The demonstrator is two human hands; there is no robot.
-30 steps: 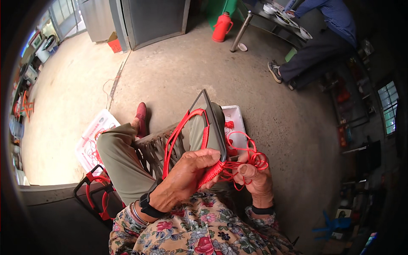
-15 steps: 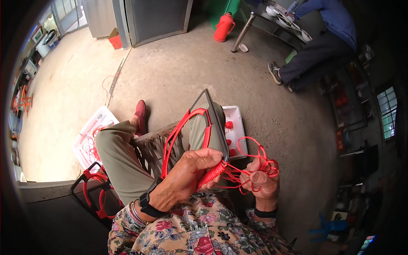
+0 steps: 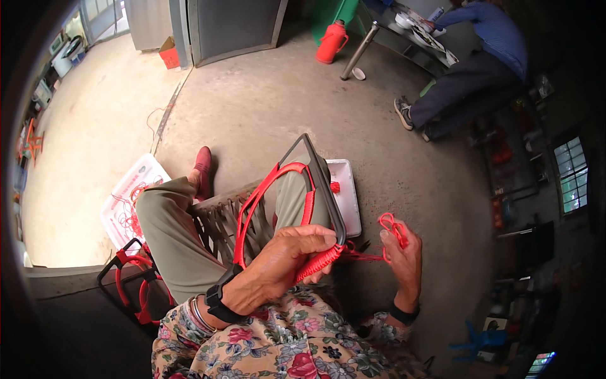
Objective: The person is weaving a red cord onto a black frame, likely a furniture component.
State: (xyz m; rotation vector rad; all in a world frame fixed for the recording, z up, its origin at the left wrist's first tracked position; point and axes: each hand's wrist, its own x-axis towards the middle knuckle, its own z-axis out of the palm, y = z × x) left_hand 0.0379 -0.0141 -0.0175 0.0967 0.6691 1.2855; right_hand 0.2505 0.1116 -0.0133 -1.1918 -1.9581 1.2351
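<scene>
My left hand point(image 3: 284, 256) is closed round the near corner of a dark frame point(image 3: 320, 189), its thumb pressing on the frame's bar. Tight red cord wrapping point(image 3: 319, 264) covers the bar beneath that hand. Inside the frame runs a curved red-wrapped band point(image 3: 252, 208), and the whole piece rests over my lap. To the right, my right hand point(image 3: 404, 256) grips a looped bundle of red cord point(image 3: 392, 227) between thumb and fingers. Strands stretch from this bundle back to the wrapped corner.
A white tray of red cord point(image 3: 129, 205) lies left of my legs; another white tray point(image 3: 346, 189) sits behind the frame. More red-wrapped frames point(image 3: 136, 278) stand at my left. A red thermos point(image 3: 331, 43) is on the floor, near a table where another person point(image 3: 486, 63) leans.
My right hand has moved right and slightly up, drawing the cord out from the frame. The loose loops are now gathered smaller. My left hand keeps its hold.
</scene>
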